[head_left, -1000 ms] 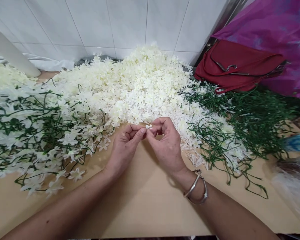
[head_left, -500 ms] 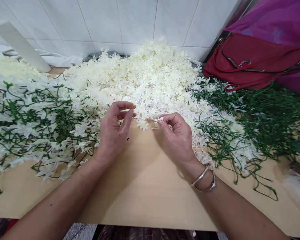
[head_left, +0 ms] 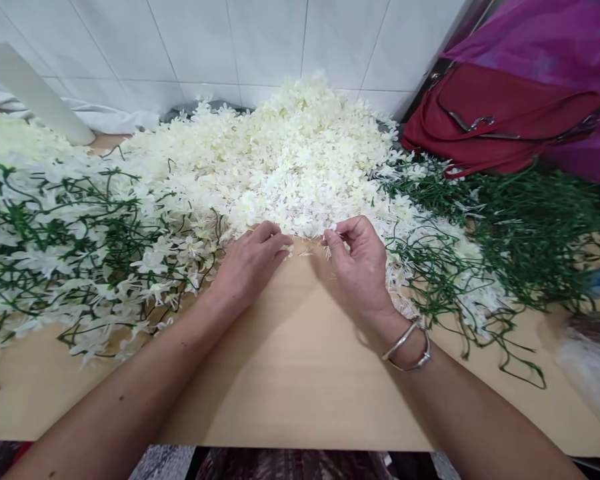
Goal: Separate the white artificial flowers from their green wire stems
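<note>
My right hand [head_left: 357, 263], with silver bangles at its wrist, pinches a small white artificial flower [head_left: 333, 229] between thumb and fingertips. Thin pale stamens stick out below its grip. Palm down on the near edge of the flower heap, my left hand [head_left: 255, 263] has its fingers bent and its thumb close to the index finger. A bit of white petal [head_left: 289, 250] shows at those fingertips, mostly hidden by them. Beyond both hands rises a large heap of loose white artificial flowers [head_left: 300, 153]. A few thin stamens [head_left: 306, 252] lie on the wooden table [head_left: 290, 373] between the hands.
At left lie white flowers on green stems [head_left: 80, 247]. Bare green stems [head_left: 535, 227] are piled at right, below a red handbag [head_left: 510, 113] and a purple bag [head_left: 555, 40]. A white roll [head_left: 40, 93] leans near the tiled wall [head_left: 265, 40]. A plastic bag [head_left: 590, 360] sits far right.
My left hand has moved right and turned palm down, its fingers closing at the flowers. My right hand still pinches a flower and has shifted slightly. The view has tilted a little.
</note>
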Tool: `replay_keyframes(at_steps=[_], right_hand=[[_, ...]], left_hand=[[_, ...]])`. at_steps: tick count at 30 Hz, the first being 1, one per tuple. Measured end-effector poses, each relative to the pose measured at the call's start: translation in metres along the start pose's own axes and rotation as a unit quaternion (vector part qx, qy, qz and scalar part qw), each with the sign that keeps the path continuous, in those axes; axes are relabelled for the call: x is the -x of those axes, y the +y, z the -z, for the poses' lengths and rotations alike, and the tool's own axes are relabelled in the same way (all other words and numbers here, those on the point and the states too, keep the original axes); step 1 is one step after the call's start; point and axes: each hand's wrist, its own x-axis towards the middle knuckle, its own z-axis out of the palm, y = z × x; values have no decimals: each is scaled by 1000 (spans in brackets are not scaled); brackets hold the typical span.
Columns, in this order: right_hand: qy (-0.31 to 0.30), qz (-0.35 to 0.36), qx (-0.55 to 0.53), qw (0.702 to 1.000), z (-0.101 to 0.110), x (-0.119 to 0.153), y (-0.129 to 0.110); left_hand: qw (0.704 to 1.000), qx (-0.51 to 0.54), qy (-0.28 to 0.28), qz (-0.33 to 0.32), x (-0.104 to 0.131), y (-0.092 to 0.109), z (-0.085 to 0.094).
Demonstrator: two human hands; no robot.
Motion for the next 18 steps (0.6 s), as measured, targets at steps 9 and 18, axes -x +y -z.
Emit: replay_keyframes(at_steps=[9, 18], right_hand=[[48, 12, 14, 999, 10, -13, 6], [43, 12, 12, 999, 7, -9, 6]], left_hand=[[985, 111, 113, 65, 0, 8, 22], [960, 266, -69, 55, 5, 10, 16]])
